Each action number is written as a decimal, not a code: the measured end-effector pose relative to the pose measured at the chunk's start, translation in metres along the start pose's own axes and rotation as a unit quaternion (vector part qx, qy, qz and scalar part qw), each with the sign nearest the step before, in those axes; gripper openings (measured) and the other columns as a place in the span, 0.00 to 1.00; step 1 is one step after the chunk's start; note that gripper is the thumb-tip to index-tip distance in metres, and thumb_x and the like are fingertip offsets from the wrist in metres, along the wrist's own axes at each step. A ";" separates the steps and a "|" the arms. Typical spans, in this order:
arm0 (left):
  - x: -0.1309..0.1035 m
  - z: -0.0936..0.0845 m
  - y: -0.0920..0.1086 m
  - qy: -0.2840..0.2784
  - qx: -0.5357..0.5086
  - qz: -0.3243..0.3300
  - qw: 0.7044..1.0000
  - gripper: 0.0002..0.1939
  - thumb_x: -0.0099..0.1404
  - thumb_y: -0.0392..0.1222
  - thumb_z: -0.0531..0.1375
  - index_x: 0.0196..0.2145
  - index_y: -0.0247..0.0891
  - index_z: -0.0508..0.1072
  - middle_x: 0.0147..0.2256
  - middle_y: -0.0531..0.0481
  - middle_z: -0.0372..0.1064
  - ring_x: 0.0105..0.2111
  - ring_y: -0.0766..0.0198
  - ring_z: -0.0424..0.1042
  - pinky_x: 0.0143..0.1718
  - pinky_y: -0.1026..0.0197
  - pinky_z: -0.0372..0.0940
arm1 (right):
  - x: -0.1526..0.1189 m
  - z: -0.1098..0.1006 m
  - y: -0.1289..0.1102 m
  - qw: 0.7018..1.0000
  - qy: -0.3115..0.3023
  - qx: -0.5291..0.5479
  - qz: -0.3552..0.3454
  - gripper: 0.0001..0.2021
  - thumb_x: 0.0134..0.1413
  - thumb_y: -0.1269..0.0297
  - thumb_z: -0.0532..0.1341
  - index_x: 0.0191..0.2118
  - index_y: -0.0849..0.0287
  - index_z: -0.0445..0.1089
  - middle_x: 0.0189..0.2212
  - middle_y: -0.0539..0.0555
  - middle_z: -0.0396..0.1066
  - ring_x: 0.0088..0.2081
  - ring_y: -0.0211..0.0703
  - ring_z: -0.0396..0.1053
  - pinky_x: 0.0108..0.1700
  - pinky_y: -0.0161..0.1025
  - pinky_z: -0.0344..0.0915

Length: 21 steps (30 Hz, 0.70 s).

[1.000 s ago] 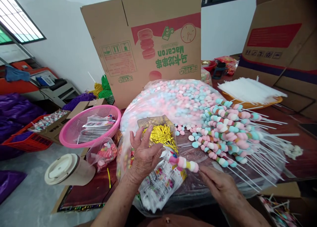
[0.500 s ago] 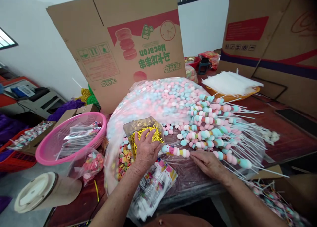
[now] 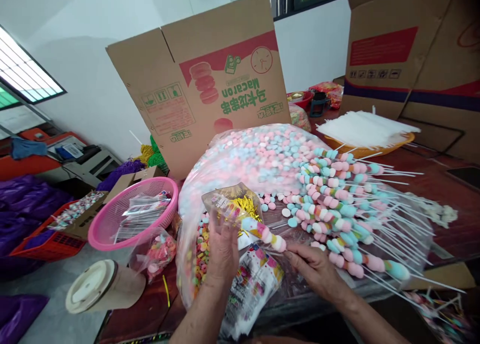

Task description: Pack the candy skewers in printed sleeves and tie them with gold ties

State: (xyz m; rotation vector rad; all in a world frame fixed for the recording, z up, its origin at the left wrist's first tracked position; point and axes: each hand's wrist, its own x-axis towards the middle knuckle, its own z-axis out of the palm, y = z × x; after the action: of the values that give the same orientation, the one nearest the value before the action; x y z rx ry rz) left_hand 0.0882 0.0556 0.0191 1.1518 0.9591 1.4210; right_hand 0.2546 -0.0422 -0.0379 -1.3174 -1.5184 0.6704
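Right hand [image 3: 311, 266], pinching the lower end of one pink, white and yellow marshmallow skewer [image 3: 264, 234], held aslant between hands; left hand [image 3: 224, 249], fingers raised, grip too blurred to tell; below, printed plastic wrappers [image 3: 258, 279]; beyond, shiny gold ties [image 3: 245, 204].
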 end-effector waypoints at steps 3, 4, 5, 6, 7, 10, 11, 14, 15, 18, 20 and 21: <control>-0.006 0.014 0.004 -0.028 -0.176 -0.179 0.968 0.26 0.50 0.54 0.64 0.44 0.40 0.65 0.28 0.52 0.71 0.28 0.63 0.72 0.41 0.53 0.65 | -0.001 0.022 -0.019 0.999 -0.042 0.029 0.010 0.16 0.59 0.59 0.51 0.27 0.60 0.71 0.18 0.47 0.64 0.20 0.34 0.61 0.23 0.30 0.58; -0.010 0.018 0.005 -0.015 -0.202 -0.206 0.957 0.22 0.50 0.51 0.65 0.39 0.39 0.67 0.21 0.56 0.67 0.21 0.67 0.69 0.39 0.54 0.66 | -0.001 0.029 -0.024 0.999 -0.042 0.029 0.011 0.17 0.59 0.59 0.50 0.27 0.60 0.70 0.18 0.47 0.65 0.21 0.34 0.61 0.23 0.30 0.58; -0.014 0.022 0.005 0.001 -0.217 -0.225 0.950 0.18 0.50 0.49 0.65 0.35 0.37 0.69 0.16 0.59 0.63 0.17 0.70 0.65 0.37 0.56 0.66 | 0.000 0.035 -0.029 0.999 -0.032 0.023 0.010 0.17 0.59 0.60 0.50 0.26 0.61 0.70 0.18 0.48 0.65 0.21 0.35 0.61 0.23 0.30 0.58; -0.019 0.025 0.004 0.012 -0.224 -0.241 0.944 0.15 0.49 0.49 0.65 0.30 0.36 0.69 0.13 0.61 0.61 0.15 0.71 0.62 0.35 0.58 0.66 | 0.002 0.041 -0.033 1.000 -0.018 0.015 0.010 0.17 0.59 0.60 0.50 0.26 0.61 0.70 0.18 0.48 0.66 0.21 0.35 0.62 0.24 0.31 0.58; -0.025 0.026 0.002 0.018 -0.227 -0.252 0.940 0.14 0.49 0.49 0.66 0.26 0.36 0.68 0.12 0.60 0.60 0.14 0.72 0.61 0.34 0.59 0.66 | 0.003 0.045 -0.036 1.000 -0.005 0.006 0.010 0.17 0.59 0.60 0.50 0.27 0.61 0.70 0.19 0.49 0.67 0.22 0.36 0.62 0.24 0.31 0.59; -0.037 0.023 -0.008 0.016 -0.225 -0.283 0.932 0.17 0.48 0.49 0.66 0.20 0.35 0.66 0.14 0.55 0.64 0.17 0.69 0.65 0.32 0.62 0.65 | 0.007 0.051 -0.039 1.000 0.003 -0.001 0.008 0.16 0.59 0.62 0.49 0.28 0.60 0.70 0.23 0.52 0.70 0.25 0.38 0.66 0.28 0.33 0.62; -0.038 0.020 -0.010 0.019 -0.224 -0.291 0.930 0.17 0.47 0.49 0.67 0.19 0.34 0.66 0.15 0.55 0.64 0.18 0.69 0.65 0.31 0.62 0.64 | 0.007 0.051 -0.039 1.000 -0.005 -0.005 0.004 0.15 0.59 0.62 0.49 0.28 0.60 0.69 0.24 0.53 0.70 0.26 0.39 0.67 0.30 0.34 0.62; -0.033 0.010 -0.011 0.052 -0.233 -0.275 0.931 0.18 0.45 0.48 0.68 0.18 0.34 0.65 0.15 0.56 0.63 0.18 0.69 0.65 0.31 0.62 0.64 | -0.001 0.051 -0.033 0.998 -0.047 -0.043 -0.012 0.16 0.59 0.62 0.48 0.25 0.59 0.66 0.22 0.52 0.69 0.24 0.40 0.66 0.27 0.34 0.61; -0.032 0.008 -0.011 0.064 -0.237 -0.264 0.933 0.18 0.45 0.49 0.68 0.18 0.35 0.65 0.15 0.57 0.63 0.18 0.69 0.64 0.31 0.62 0.64 | -0.004 0.052 -0.031 0.997 -0.058 -0.056 -0.013 0.17 0.59 0.62 0.48 0.23 0.59 0.65 0.20 0.52 0.68 0.23 0.39 0.64 0.24 0.34 0.60; -0.042 0.008 -0.013 0.046 -0.211 -0.277 0.936 0.20 0.47 0.54 0.66 0.17 0.35 0.66 0.15 0.54 0.63 0.19 0.68 0.65 0.30 0.61 0.63 | -0.010 0.060 -0.027 0.997 -0.055 -0.058 -0.008 0.18 0.60 0.62 0.46 0.24 0.58 0.65 0.17 0.51 0.66 0.20 0.39 0.63 0.22 0.34 0.58; -0.056 0.009 -0.017 -0.005 -0.167 -0.314 0.935 0.21 0.49 0.57 0.63 0.18 0.34 0.68 0.16 0.51 0.65 0.21 0.65 0.67 0.30 0.61 0.63 | -0.010 0.065 -0.027 0.998 -0.035 -0.043 -0.012 0.18 0.60 0.61 0.45 0.25 0.58 0.66 0.19 0.52 0.67 0.22 0.40 0.65 0.24 0.34 0.61; -0.062 0.007 -0.019 -0.034 -0.151 -0.330 0.931 0.21 0.49 0.57 0.63 0.20 0.34 0.70 0.18 0.50 0.67 0.23 0.63 0.68 0.31 0.61 0.62 | -0.008 0.066 -0.027 0.999 -0.029 -0.035 -0.010 0.18 0.59 0.60 0.45 0.25 0.58 0.66 0.20 0.53 0.68 0.23 0.40 0.66 0.25 0.34 0.62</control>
State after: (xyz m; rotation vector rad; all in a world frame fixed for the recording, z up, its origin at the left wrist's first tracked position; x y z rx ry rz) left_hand 0.0999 -0.0026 -0.0071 0.5617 0.9209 0.9255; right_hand 0.1835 -0.0449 -0.0412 -1.3433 -1.6136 0.6533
